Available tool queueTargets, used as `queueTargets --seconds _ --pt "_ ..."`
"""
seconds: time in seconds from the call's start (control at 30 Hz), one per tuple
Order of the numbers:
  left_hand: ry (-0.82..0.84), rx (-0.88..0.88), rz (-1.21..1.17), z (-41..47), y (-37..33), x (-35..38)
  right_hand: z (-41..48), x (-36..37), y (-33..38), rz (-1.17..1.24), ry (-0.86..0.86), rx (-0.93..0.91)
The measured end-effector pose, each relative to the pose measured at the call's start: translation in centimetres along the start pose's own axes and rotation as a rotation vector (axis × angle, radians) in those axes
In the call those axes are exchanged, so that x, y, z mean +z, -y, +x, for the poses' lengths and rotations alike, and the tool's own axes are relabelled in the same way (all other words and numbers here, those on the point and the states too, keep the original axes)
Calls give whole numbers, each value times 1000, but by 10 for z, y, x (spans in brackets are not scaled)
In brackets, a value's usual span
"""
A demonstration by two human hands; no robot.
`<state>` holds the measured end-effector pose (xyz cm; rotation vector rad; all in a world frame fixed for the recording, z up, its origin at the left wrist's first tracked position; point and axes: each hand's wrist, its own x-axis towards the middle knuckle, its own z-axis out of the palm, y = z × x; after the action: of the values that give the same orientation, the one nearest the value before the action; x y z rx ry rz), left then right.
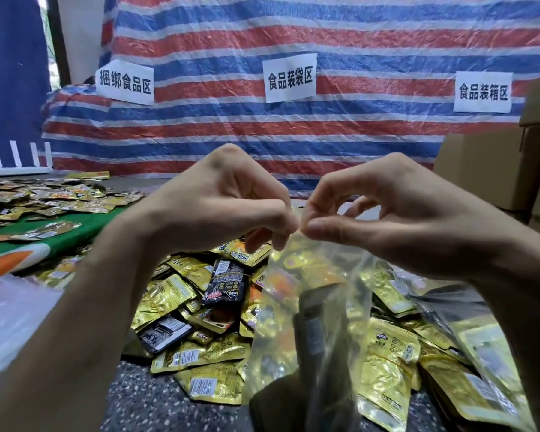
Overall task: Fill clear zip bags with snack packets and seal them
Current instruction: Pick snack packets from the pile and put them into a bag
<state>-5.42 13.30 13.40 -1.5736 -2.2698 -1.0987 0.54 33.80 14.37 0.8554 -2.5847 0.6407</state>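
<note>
Sealing looks to be the step in hand. The left hand (228, 210) pinches the bag (312, 310) by its top edge between thumb and curled fingers. The right hand (368, 210) pinches the same edge just beside it, so the thumbs nearly touch at the middle of the zip. The bag hangs from that grip, above a pile of loose packets (181, 300). Whether any part of the zip is pressed shut I cannot tell, as the strip is hidden under the fingertips. The next move, I judge, calls for the two pinches to slide apart along the strip toward each corner. They should press firmly so no gap is left, with the load kept below the zip line.

As for containers, far left of the bag lies a pale, translucent heap (10, 313), probably empty bags, with nothing visible inside. The held bag carries several gold packets and at least one dark one, blurred through the film. Right of the bag and behind it stand brown boxes (480, 169), whose insides are out of sight.
</note>
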Motion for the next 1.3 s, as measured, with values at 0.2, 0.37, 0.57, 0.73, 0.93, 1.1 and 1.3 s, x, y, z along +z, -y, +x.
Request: queueTargets --seconds 0.2,0.37,0.57,0.73,0.93,1.1,1.3 --pt "-21 62 -68 7 11 3 -3 -9 -13 57 75 19" --pt "-62 94 -170 5 22 -3 -5 -15 -23 62 121 34" --pt "-131 68 -217 -2 35 -14 -8 -22 -36 119 134 33" --pt "-175 26 -216 -8 45 -20 -9 -24 -49 198 177 57" --pt "-187 -11 -245 -6 51 -17 -13 -27 -64 269 207 108" --pt "-199 -29 -253 -8 57 -17 -16 -29 -76 297 188 144" --pt "-237 -34 -265 -12 61 -21 -19 -33 -79 326 176 201"
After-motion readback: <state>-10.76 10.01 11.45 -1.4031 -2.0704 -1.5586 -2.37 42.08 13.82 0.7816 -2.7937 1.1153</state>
